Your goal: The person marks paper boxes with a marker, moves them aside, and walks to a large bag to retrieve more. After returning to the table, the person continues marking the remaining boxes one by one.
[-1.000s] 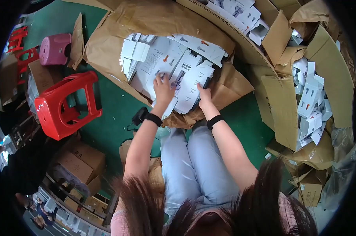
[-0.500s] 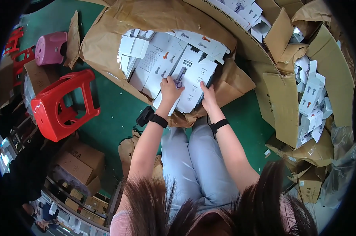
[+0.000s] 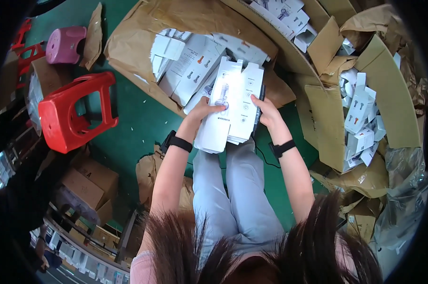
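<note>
Between my two hands is a stack of flattened white cartons [image 3: 237,102], printed with a tool picture and small icons. My left hand [image 3: 205,111] grips the stack's left side, thumb lying across the top carton. On the right edge my right hand [image 3: 266,110] is closed, its thumb on top; the fingers beneath are hidden. The stack is held above my knees, at the near side of a brown paper-wrapped bundle [image 3: 143,28]. Through the bundle's torn opening more flat white cartons [image 3: 188,64] show. Black bands circle both wrists.
A red plastic stool [image 3: 77,113] lies tipped at the left, with a pink stool [image 3: 65,45] behind it. An open cardboard box [image 3: 325,128] at the right holds several folded white boxes [image 3: 360,111]. Clear plastic [image 3: 403,199] and another cardboard box [image 3: 88,182] lie nearer.
Both hands have lifted the carton stack out of the paper bundle and drawn it toward me, over my knees. The view has shifted slightly.
</note>
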`<state>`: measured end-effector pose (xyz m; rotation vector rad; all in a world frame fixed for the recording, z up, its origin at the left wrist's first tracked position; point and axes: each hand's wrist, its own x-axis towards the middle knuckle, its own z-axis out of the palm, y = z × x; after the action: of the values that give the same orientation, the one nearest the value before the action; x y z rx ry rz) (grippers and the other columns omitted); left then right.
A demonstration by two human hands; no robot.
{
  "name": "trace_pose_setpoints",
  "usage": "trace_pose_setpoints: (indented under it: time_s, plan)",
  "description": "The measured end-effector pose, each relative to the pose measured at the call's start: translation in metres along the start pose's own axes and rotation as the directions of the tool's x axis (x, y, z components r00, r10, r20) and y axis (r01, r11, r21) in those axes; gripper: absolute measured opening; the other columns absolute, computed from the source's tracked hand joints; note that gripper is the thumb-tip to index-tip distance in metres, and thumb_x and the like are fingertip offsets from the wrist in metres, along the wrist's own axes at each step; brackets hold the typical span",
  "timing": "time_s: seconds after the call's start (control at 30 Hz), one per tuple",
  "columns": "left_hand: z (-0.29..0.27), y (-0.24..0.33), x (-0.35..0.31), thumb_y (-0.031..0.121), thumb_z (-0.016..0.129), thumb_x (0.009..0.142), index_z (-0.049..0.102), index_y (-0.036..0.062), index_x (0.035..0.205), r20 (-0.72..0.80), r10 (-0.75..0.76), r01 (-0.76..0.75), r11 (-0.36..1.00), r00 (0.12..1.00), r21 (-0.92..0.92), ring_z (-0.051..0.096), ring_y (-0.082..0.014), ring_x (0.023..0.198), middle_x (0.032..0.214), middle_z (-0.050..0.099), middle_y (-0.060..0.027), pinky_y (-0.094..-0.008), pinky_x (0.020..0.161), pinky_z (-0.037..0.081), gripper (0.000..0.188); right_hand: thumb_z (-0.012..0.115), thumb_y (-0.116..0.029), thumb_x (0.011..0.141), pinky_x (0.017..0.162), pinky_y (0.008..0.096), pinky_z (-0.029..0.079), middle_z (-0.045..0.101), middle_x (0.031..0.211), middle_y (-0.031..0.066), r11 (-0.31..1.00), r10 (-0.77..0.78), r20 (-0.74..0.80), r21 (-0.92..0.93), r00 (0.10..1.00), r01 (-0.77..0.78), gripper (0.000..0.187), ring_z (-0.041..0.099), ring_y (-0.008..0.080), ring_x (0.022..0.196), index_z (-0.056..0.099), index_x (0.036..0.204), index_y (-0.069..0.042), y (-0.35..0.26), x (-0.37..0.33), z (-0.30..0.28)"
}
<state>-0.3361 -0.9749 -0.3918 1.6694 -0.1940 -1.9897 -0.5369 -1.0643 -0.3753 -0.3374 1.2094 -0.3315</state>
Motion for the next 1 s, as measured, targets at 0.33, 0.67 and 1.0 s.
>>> trace_pose_setpoints:
  time_s: [0.33, 0.67, 1.0]
  plan:
    - [0.050, -0.012, -0.285, 0.008, 0.068, 0.066, 0.045, -0.0053, 0.108, -0.132, 0.193, -0.232, 0.723, 0.972, -0.651, 0.058, -0.0198, 0.087, 0.103, 0.055, -0.0133, -0.0303, 0.077, 0.047, 0.049, 0.052, -0.023, 0.085, 0.075, 0.0299, 0.047, 0.054, 0.106, 0.0117, 0.853, 0.327, 0.346, -0.508, 0.879, -0.117, 0.039, 0.055, 0.0193, 0.092, 0.043, 0.117, -0.001, -0.085, -0.228, 0.104]
    - [0.057, -0.126, -0.589, 0.006, 0.069, 0.062, 0.044, -0.0058, 0.110, -0.860, 0.118, -0.825, 0.372, 0.496, -0.425, 0.056, -0.0206, 0.089, 0.101, 0.056, -0.0137, -0.0298, 0.077, 0.047, 0.056, 0.052, -0.019, 0.084, 0.058, 0.0259, 0.045, 0.055, 0.096, 0.0081, 0.782, 0.156, 0.541, -0.579, 0.827, 0.231, 0.031, 0.057, 0.0186, 0.078, 0.046, 0.112, -0.007, -0.073, -0.337, 0.257]
    - [-0.005, -0.272, -0.727, 0.006, 0.071, 0.059, 0.046, -0.0048, 0.107, -0.929, -0.335, -0.983, -0.139, 0.158, -0.117, 0.057, -0.0212, 0.085, 0.096, 0.057, -0.0132, -0.0302, 0.078, 0.046, 0.055, 0.051, -0.008, 0.080, 0.041, 0.0176, 0.025, 0.041, 0.061, -0.0037, 0.660, 0.540, 0.632, -0.728, 0.556, 0.186, 0.020, 0.034, 0.0048, 0.048, 0.052, 0.099, -0.002, 0.145, -0.406, 0.499]
